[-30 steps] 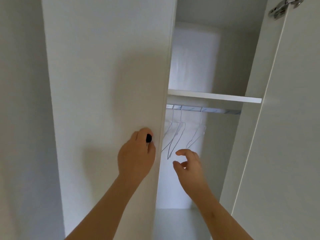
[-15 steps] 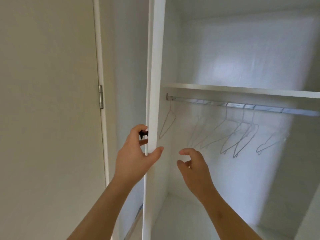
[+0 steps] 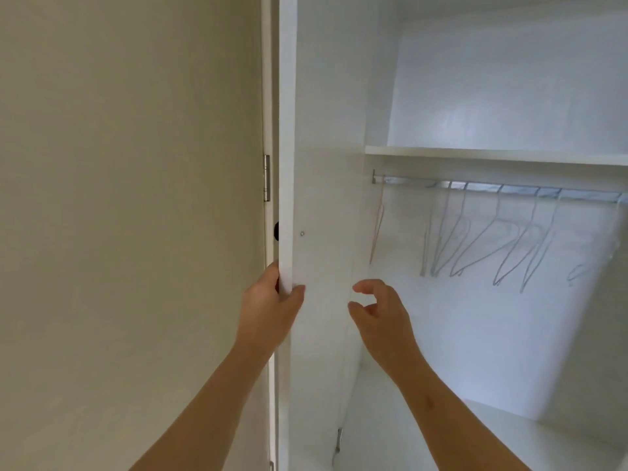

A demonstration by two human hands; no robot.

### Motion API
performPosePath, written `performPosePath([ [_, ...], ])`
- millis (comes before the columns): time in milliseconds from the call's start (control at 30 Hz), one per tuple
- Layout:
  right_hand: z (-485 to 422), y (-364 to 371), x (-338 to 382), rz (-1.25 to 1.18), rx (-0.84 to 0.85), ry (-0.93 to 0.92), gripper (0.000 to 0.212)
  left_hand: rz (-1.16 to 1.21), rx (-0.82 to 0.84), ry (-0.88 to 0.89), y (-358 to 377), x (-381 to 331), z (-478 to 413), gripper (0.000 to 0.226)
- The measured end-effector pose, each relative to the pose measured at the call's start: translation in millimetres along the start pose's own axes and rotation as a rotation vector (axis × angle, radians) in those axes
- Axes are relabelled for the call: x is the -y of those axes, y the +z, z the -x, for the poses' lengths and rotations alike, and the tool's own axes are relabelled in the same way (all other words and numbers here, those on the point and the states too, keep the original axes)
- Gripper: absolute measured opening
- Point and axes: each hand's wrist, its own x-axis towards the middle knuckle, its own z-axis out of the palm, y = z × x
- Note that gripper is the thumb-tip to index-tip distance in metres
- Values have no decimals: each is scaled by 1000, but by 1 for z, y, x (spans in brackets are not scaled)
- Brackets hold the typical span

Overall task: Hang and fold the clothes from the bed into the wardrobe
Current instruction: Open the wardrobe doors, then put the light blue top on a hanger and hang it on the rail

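The white wardrobe stands open in front of me. My left hand (image 3: pixel 272 304) grips the edge of its left door (image 3: pixel 323 164), thumb on the inner face, just below a small black knob (image 3: pixel 276 230). My right hand (image 3: pixel 380 311) hovers beside it with fingers loosely curled, holding nothing. Inside, several thin wire hangers (image 3: pixel 482 246) hang bare from a metal rail (image 3: pixel 492 190) under a white shelf (image 3: pixel 492 154). No clothes and no bed are in view.
A beige wall (image 3: pixel 129 198) fills the left side, with a white door frame and a metal hinge (image 3: pixel 267 178) next to the wardrobe door. The wardrobe floor (image 3: pixel 475 436) shows at lower right.
The left door has swung wide open, exposing the rail and hangers. My left hand slid from the knob down to the door's edge. The right hand stays hovering.
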Motion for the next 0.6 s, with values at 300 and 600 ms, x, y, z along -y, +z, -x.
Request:
performPosePath([
  [300,41,42,15,55,-65,149,22,46,138,-7,-33,22,-13,12],
  [600,99,2,10,161,-287,314,25,-46,1,298,7,-9,70,47],
])
